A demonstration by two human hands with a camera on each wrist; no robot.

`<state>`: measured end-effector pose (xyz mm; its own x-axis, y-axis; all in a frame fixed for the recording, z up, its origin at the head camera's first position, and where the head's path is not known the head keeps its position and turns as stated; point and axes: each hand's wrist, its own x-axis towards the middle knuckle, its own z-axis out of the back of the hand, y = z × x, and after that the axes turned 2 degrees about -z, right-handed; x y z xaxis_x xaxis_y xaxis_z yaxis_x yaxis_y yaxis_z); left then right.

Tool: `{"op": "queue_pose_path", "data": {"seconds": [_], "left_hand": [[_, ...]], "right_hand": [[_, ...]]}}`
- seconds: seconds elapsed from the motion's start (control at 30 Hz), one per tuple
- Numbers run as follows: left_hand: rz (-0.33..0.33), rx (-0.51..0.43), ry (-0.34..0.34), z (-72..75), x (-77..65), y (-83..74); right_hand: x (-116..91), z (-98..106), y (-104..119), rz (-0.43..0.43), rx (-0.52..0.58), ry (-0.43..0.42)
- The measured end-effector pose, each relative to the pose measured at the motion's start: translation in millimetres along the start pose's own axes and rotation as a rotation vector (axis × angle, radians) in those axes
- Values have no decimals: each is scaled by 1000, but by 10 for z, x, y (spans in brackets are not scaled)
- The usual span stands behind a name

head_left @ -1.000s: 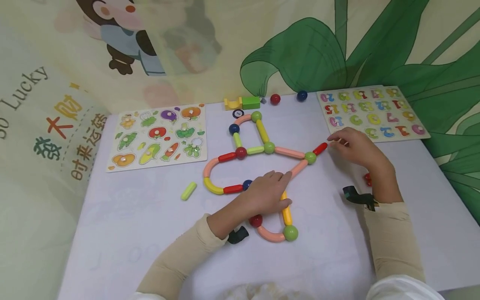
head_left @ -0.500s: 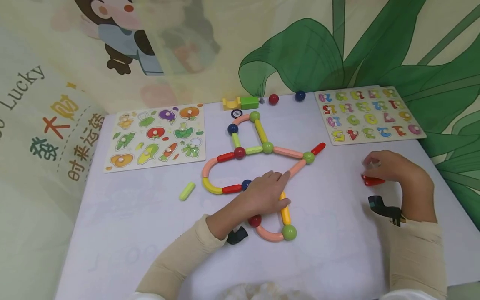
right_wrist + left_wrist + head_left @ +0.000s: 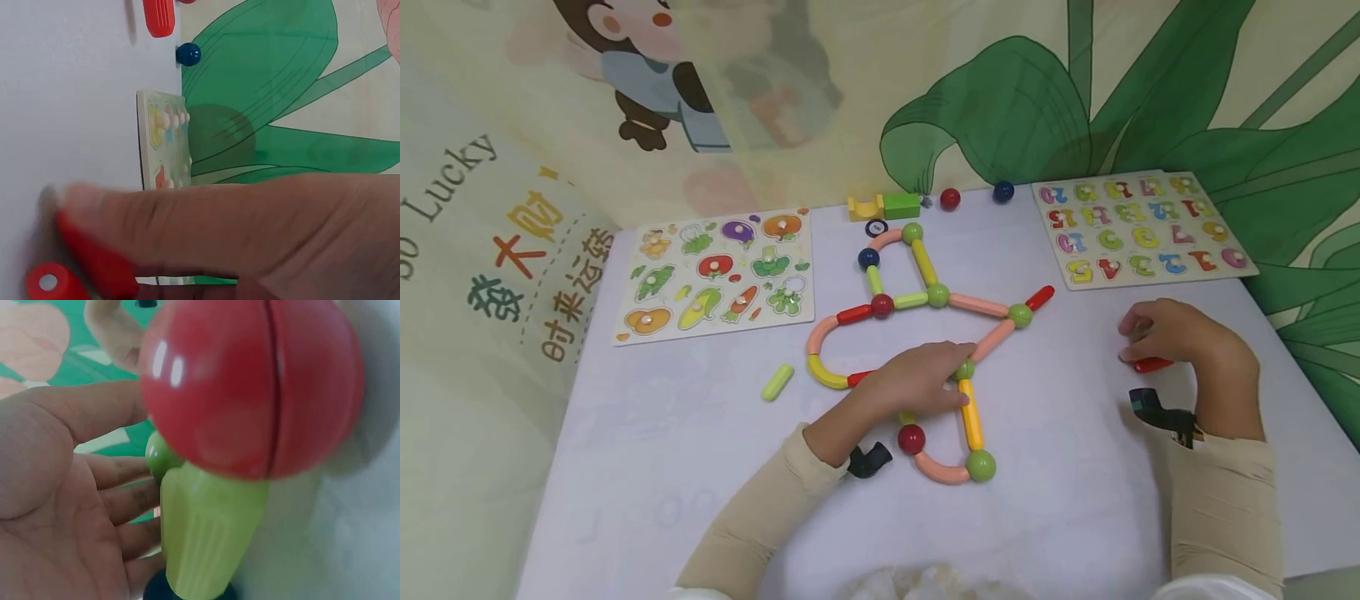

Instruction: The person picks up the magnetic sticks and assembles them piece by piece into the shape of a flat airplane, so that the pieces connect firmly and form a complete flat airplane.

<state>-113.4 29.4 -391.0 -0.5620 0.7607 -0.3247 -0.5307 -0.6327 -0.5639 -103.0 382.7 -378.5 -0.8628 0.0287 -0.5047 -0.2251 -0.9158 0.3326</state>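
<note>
Coloured sticks and balls are joined into a flat figure on the white table. In the head view my left hand (image 3: 925,377) is over its near part, thumb and fingers around a green ball (image 3: 964,369) between a pink stick (image 3: 996,340) and a yellow stick (image 3: 972,417). A red ball (image 3: 250,387) and a light green stick (image 3: 209,531) stand large before that palm in the left wrist view. At the right, my right hand (image 3: 1183,333) pinches a red stick (image 3: 100,256) on the table. Beside it lies another red stick (image 3: 53,284), its round end showing.
A vegetable puzzle board (image 3: 715,275) lies at the back left and a number puzzle board (image 3: 1142,229) at the back right. Between them are a loose red ball (image 3: 950,198), a blue ball (image 3: 1003,192) and a green block (image 3: 901,205). One light green stick (image 3: 777,382) lies loose at left.
My right hand has moved from the figure's red tip rightward and nearer, down onto the loose red sticks. My left hand has shifted slightly, uncovering the green ball.
</note>
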Motion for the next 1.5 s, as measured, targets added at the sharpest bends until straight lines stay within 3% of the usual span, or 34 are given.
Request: {"op": "queue_pose_path", "data": {"seconds": [0.17, 0.47, 0.7, 1.0, 1.3, 1.5], "left_hand": [[-14, 12, -5, 22, -3, 24], [-17, 29, -15, 8, -3, 21], [-28, 36, -16, -3, -3, 27], [-24, 49, -1, 8, -1, 11], [-32, 56, -7, 15, 1, -2], [-32, 62, -12, 14, -3, -4]], "right_hand": [[52, -65, 97, 58, -2, -59], [222, -246, 480, 314, 71, -204], [343, -390, 599, 267, -12, -249], [295, -358, 561, 237, -11, -194], [262, -328, 706, 328, -4, -223], [163, -224, 673, 288, 5, -204]]}}
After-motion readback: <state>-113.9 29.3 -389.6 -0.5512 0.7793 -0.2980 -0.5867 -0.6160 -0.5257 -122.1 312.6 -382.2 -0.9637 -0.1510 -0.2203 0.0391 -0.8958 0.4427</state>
